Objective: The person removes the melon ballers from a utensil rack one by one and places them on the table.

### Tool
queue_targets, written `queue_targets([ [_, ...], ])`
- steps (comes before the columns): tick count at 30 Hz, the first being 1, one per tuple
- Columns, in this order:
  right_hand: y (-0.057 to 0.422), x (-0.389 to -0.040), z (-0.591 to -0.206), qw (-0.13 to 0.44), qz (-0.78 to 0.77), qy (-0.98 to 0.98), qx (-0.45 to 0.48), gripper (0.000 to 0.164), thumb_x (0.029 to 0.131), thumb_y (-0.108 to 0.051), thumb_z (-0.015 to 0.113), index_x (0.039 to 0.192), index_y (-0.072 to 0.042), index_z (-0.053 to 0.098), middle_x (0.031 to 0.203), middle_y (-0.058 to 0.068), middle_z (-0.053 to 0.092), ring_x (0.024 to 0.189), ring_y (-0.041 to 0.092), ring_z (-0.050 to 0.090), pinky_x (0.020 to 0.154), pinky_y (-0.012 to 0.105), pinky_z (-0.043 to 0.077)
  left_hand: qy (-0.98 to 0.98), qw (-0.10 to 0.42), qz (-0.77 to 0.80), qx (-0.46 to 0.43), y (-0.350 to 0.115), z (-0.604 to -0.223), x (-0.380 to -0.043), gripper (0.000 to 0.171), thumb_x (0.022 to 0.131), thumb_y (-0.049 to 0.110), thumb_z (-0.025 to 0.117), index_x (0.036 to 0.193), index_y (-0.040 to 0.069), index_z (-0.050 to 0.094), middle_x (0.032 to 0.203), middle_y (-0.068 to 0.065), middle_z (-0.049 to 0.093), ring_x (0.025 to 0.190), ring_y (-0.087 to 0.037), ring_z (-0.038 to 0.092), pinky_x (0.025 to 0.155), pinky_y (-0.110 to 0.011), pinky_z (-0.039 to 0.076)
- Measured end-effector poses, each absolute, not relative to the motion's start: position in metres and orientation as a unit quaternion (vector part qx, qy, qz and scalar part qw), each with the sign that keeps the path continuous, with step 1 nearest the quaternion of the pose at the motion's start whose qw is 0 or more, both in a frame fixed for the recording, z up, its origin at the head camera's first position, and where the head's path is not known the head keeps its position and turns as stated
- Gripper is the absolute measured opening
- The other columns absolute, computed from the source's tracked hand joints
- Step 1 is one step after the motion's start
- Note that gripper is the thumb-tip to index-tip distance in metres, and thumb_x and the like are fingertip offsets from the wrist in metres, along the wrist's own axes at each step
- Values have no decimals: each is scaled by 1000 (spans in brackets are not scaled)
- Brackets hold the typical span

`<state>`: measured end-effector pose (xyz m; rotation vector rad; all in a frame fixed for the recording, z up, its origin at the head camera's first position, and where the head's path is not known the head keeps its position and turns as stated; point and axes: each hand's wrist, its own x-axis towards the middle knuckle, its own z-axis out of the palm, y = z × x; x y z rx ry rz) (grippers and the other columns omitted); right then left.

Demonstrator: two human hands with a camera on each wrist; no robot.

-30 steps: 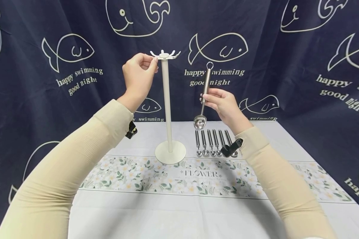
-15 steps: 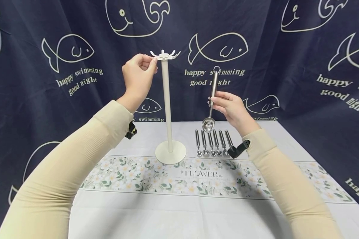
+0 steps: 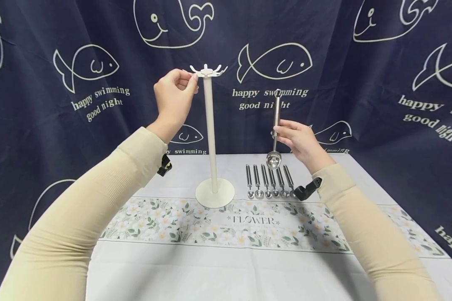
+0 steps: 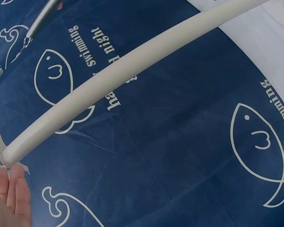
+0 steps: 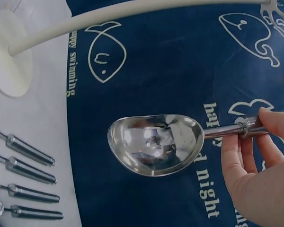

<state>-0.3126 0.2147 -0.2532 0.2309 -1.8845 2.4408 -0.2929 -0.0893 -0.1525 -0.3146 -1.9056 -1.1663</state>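
In the head view, my left hand (image 3: 175,98) pinches a hook at the top of a cream-white utensil stand (image 3: 210,133). The stand has a slim pole, a round base and a ring of upturned hooks. To its right, my right hand (image 3: 300,140) holds a shiny steel ice cream scoop (image 3: 273,160) upright above the table, thumb and fingers on the handle, its hanging ring at the top. The right wrist view shows the hollow bowl of the scoop (image 5: 156,144) up close, with the fingers near the handle's lower end.
Several smaller steel scoops (image 3: 265,179) lie in a row on the white table, beneath the held scoop, handles pointing away. A floral printed band (image 3: 165,217) crosses the tablecloth (image 3: 173,267). A dark blue fish-patterned curtain (image 3: 143,117) hangs behind.
My right hand has moved right and slightly down with the ice cream scoop, away from the stand, and the scoop hangs straighter. My left hand has stayed on the hook.
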Motion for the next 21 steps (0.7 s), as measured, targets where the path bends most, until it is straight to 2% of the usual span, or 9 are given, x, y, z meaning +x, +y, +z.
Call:
queue_targets([
  [3,222,-314,-257,23,792,-607,67,59,89,3,64,141,9,38,89,-4,70,83,7,66,80,18,55,-763,426,-470,-126,-90,-152,-293,18,92,20,65,93,2,70,84,-10,74,63,2,63,62,-13,45],
  [7,231,-316,-262,27,794,-605,54,52,89,3,65,136,6,44,87,-5,70,82,7,67,80,18,56,-761,426,-471,-129,-90,-153,-293,18,92,19,65,93,2,70,85,-11,75,63,2,63,62,-13,45],
  [14,245,-321,-274,19,796,-605,25,22,89,4,64,108,-6,58,80,-3,70,75,8,67,77,18,56,-760,429,-471,-127,-92,-153,-293,17,92,18,65,94,3,71,85,-10,74,65,-1,65,62,-13,45],
  [21,260,-328,-287,5,799,-601,-17,14,89,3,64,92,-11,63,75,-2,70,72,8,66,76,18,57,-757,428,-476,-131,-93,-154,-295,17,92,19,66,92,3,71,84,-10,74,64,1,64,62,-13,46],
])
